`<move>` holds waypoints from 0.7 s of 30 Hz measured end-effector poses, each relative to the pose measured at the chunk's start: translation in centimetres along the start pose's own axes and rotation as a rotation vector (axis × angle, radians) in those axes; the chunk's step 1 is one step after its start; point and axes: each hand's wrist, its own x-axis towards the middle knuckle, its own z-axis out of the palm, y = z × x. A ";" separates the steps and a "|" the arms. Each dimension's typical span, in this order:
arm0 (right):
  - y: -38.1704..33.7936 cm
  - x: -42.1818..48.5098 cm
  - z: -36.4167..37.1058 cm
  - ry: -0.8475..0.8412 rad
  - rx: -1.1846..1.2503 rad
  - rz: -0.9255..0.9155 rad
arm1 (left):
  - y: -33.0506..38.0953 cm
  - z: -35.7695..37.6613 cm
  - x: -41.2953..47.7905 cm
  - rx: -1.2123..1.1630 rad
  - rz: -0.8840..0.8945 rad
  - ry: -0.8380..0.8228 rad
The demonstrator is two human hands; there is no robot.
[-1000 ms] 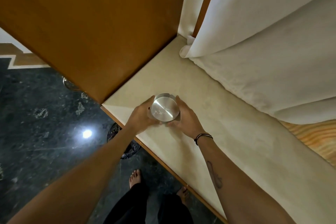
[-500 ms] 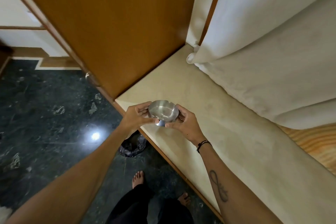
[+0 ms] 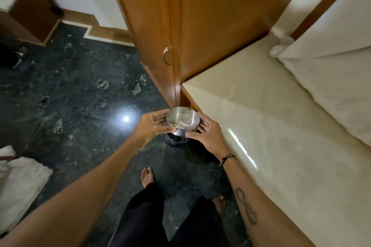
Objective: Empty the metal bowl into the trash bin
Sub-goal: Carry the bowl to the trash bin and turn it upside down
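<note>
Both hands, left hand (image 3: 152, 125) & right hand (image 3: 206, 134), are pinching the metal bowl (image 3: 182, 120) upright, directly over the trash bin (image 3: 176, 141). Should be tipping it slowly, rim kept w/in the bin's mouth.

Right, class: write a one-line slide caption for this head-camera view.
Both hands, left hand and right hand, hold the metal bowl upright above the dark-lined trash bin on the floor.
</note>
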 end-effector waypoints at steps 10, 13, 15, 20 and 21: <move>6.8 5.6 11.0 0.028 -0.009 0.128 | -9.6 -9.4 4.4 -0.015 -0.159 -0.036; 9.5 7.1 11.2 0.010 -0.007 0.170 | -12.3 -9.3 5.7 -0.026 -0.172 -0.024; 11.9 8.7 11.1 -0.004 -0.018 0.191 | -14.9 -9.0 7.2 -0.039 -0.180 -0.021; 17.8 12.1 10.3 -0.008 0.006 0.234 | -20.4 -7.4 11.7 -0.066 -0.189 -0.019; 19.1 13.0 10.1 -0.015 0.015 0.246 | -21.7 -6.9 12.7 -0.072 -0.191 -0.020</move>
